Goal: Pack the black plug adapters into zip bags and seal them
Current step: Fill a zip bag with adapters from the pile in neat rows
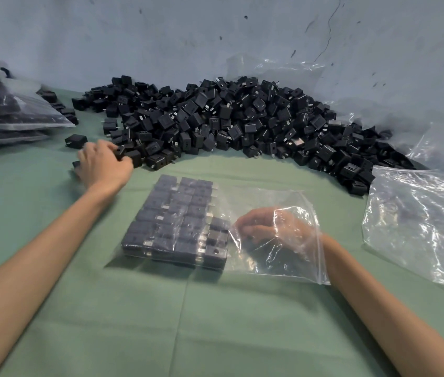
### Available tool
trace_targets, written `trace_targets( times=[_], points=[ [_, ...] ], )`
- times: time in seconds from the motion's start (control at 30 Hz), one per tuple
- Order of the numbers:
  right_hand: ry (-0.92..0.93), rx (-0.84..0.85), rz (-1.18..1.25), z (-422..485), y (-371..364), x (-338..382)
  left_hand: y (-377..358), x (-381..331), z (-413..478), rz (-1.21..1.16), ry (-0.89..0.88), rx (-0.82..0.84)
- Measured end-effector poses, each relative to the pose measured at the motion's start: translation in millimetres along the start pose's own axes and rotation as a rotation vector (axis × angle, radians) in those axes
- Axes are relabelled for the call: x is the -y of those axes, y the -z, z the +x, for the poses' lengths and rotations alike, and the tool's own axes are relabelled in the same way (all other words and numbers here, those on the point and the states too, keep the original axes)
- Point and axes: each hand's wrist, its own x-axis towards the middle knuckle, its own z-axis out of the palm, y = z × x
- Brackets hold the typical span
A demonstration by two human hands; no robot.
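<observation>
— Where are we with this bag?
— Mid-fill, we'd say. The zip bag (286, 263) lies flat on the green cloth (215, 322) in front of us, mouth to the right. The packed adapters (172, 213) sit in three neat columns against its closed end, and a fourth column is just begun at the near side.
— And our hands?
— Our right hand (267, 227) is inside the bag, fingers curled just beside that fourth column. Through the plastic we cannot tell whether it pinches anything. Our left hand (105, 163) is at the near left edge of the pile (229, 118), fingers curled round a loose adapter (119, 152).
— So what does the next move ask of us?
— We carry that piece across to the bag's mouth and set it in the fourth column, square with its neighbours, so the rows stay flat. Sealing looks some way off, since that column is mostly unfilled.
— Anything else?
— Filled bags (11, 112) are stacked at far left and empty bags (419, 221) lie to the right, near for when we need one
</observation>
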Motion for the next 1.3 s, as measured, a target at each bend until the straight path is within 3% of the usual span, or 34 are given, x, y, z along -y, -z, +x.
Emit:
trace_targets(
  times=[0.07, 0.17, 0.23, 0.37, 0.53, 0.6, 0.67, 0.77, 0.87, 0.93, 1.07, 1.3],
  points=[
    [-0.056, 0.076, -0.018, -3.1, 6.6, 6.2, -0.7, 12.8, 5.0, 0.068, 0.095, 0.042],
    [-0.181, -0.002, 0.025, -10.3, 29.7, 14.0, -2.4, 22.9, 9.2, 0.108, 0.095, 0.13],
    [-0.188, 0.057, -0.148, -18.6, 46.9, 18.3, -0.1, 26.2, 11.7, 0.137, 0.077, 0.122],
    [-0.293, -0.038, -0.421, -29.6, 75.6, 21.3, 1.5, 26.6, 12.5, 0.143, 0.092, 0.085],
    [-0.521, -0.013, -0.773, -41.9, 88.1, 49.2, 4.7, -14.2, -1.4, -0.265, 0.182, 0.005],
    [-0.481, -0.078, -0.938, -45.8, 85.7, 64.8, 9.6, -42.6, -12.7, -0.456, 0.165, 0.032],
    [-0.267, -0.239, -1.076, -45.5, 78.3, 76.6, 16.1, -70.3, -33.0, -0.598, 0.098, 0.177],
    [0.028, -0.393, -1.053, -38.5, 52.5, 90.6, 25.1, -101.8, -76.6, -0.625, -0.107, 0.524],
    [0.077, -0.259, -0.93, -28.4, 17.9, 96.8, 28.9, -121.8, -117.2, -0.742, -0.079, 0.901],
    [0.066, -0.176, -1.028, -22.1, -0.7, 94.2, 27.7, -131.5, -135.8, -0.842, 0.012, 1.069],
    [0.131, -0.237, -1.2, -16.4, -15.1, 85.6, 29.9, -136.7, -144.2, -1.014, 0.12, 1.188],
    [0.073, -0.353, -1.259, -12.7, -14.8, 79.6, 41.7, -138.0, -145.3, -1.028, 0.064, 1.262]
  ],
)
